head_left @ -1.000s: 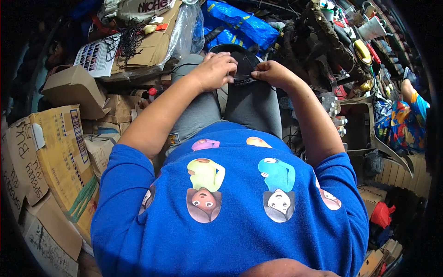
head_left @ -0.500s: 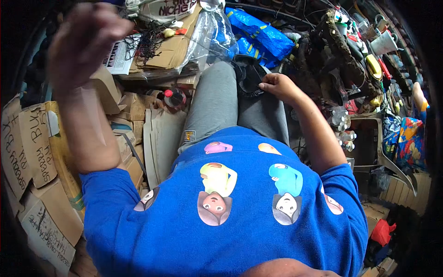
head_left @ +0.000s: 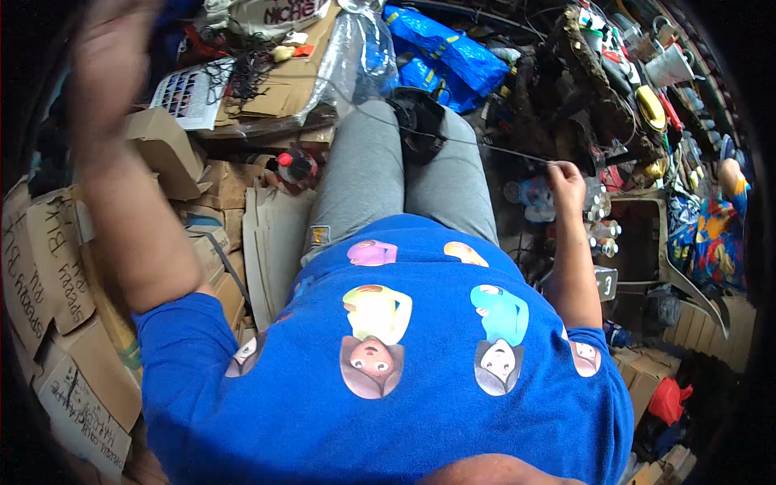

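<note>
Out to the right of my knees, my right hand (head_left: 567, 184) is closed in a pinch on the end of a thin dark cord (head_left: 517, 152). The cord runs left across my thighs, passing over a black item (head_left: 417, 128) with a curved edge between my knees; its exact kind is unclear. Toward the upper left, the cord fades from sight near the cardboard. My left hand (head_left: 121, 28) is raised high at the upper left, partly cut off by the picture's edge. Motion smears its fingers, so what it holds cannot be made out.
Cardboard boxes (head_left: 77, 283) crowd my left side. A red-capped bottle (head_left: 297, 166) stands beside my left leg. Ahead lie tangled black cords (head_left: 249, 81), a white plastic basket (head_left: 187, 95) and a blue bag (head_left: 453, 61). Tools, a white mug (head_left: 669, 66) and clear bottles (head_left: 605, 234) clutter the right.
My right hand has moved right and nearer, away from the black item, drawing the cord out across my legs. My left hand has swung further up and left.
</note>
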`<state>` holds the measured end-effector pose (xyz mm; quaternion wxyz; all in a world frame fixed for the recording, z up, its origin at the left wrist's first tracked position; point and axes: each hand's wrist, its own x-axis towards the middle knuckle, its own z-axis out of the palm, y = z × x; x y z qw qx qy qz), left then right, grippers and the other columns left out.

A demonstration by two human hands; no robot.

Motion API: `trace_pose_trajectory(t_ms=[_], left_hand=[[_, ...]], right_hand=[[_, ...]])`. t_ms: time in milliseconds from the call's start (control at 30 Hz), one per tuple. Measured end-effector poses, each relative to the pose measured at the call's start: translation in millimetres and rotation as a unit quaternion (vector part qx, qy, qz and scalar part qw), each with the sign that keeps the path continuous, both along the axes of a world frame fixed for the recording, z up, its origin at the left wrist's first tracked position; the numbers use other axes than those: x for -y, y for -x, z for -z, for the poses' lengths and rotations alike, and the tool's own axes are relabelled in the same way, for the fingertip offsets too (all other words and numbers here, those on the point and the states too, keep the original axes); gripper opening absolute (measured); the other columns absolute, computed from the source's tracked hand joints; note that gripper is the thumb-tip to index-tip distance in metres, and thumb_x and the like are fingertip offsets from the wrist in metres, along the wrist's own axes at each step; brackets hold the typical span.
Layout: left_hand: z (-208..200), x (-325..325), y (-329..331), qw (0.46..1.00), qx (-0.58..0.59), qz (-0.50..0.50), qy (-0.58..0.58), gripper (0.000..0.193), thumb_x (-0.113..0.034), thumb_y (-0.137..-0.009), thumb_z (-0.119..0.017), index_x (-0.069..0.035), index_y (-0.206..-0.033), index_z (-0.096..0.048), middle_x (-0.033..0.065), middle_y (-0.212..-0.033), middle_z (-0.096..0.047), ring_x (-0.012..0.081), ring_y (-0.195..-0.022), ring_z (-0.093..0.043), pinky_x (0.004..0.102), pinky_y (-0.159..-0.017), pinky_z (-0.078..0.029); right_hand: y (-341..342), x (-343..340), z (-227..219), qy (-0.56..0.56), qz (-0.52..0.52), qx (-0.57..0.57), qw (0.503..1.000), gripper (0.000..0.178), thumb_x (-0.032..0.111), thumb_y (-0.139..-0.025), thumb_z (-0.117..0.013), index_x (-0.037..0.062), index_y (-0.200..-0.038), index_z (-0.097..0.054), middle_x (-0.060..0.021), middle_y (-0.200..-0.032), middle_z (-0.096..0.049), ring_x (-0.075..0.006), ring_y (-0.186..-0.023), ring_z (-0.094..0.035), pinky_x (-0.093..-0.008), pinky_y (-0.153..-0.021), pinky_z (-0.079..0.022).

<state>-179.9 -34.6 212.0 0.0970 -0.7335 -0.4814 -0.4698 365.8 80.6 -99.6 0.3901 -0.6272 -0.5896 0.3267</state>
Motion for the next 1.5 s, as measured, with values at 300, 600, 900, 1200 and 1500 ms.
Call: trace_pose_trajectory(t_ms=[300,600,900,1200,1500], left_hand=[[261.5,-41.5,-181.8,0.923,-0.070,0.171,0.338,0.031,-0.032,-0.079,-0.068,-0.007,-0.095,-0.058,0.0141,-0.092,-0.055,0.0342,-0.085,-0.060,0.0427,-0.074,-0.049],[247.3,-63.8,-159.7,0.903,0.027,0.231,0.361,0.016,-0.019,-0.080,-0.067,-0.007,-0.091,-0.068,0.0095,-0.092,-0.063,0.0250,-0.088,-0.062,0.0344,-0.079,-0.048],[248.5,-116.8,-178.4,0.846,-0.047,0.252,0.467,0.024,-0.024,-0.072,-0.074,-0.006,-0.086,-0.067,0.0086,-0.092,-0.062,0.0242,-0.089,-0.060,0.0340,-0.078,-0.047],[258.4,-140.9,-174.5,0.697,0.075,0.395,0.594,0.024,-0.014,-0.076,-0.070,0.000,-0.095,-0.068,0.0046,-0.086,-0.068,0.0115,-0.081,-0.060,0.0276,-0.079,-0.047],[255.9,-141.2,-167.3,0.696,0.054,0.384,0.605,0.023,-0.010,-0.077,-0.066,0.000,-0.097,-0.069,0.0060,-0.089,-0.069,0.0126,-0.084,-0.062,0.0274,-0.081,-0.047]], right_hand=[[-97.0,6.7,-23.3,0.072,0.267,-0.518,0.810,0.022,0.009,-0.090,-0.053,0.0072,-0.112,-0.055,-0.0077,-0.099,-0.061,-0.0230,-0.090,-0.059,-0.0420,-0.090,-0.048],[-301.2,37.2,-60.1,0.007,0.340,-0.571,0.747,0.018,0.009,-0.091,-0.053,0.0060,-0.075,-0.045,-0.0025,-0.058,-0.038,-0.0150,-0.053,-0.039,-0.0283,-0.053,-0.038],[-54.2,32.4,-100.7,0.112,0.064,-0.101,0.986,0.034,0.016,-0.089,-0.058,0.0057,-0.121,-0.058,-0.0027,-0.100,-0.063,-0.0074,-0.080,-0.055,-0.0221,-0.071,-0.044],[143.2,35.3,-88.6,0.009,-0.293,0.110,0.950,0.012,0.009,-0.079,-0.068,0.0080,-0.091,-0.071,-0.0031,-0.071,-0.053,-0.0118,-0.065,-0.055,-0.0259,-0.059,-0.043],[151.6,30.6,-80.2,0.037,-0.296,0.138,0.944,0.013,0.012,-0.079,-0.068,0.0082,-0.091,-0.071,-0.0070,-0.074,-0.057,-0.0163,-0.068,-0.058,-0.0290,-0.063,-0.045]])
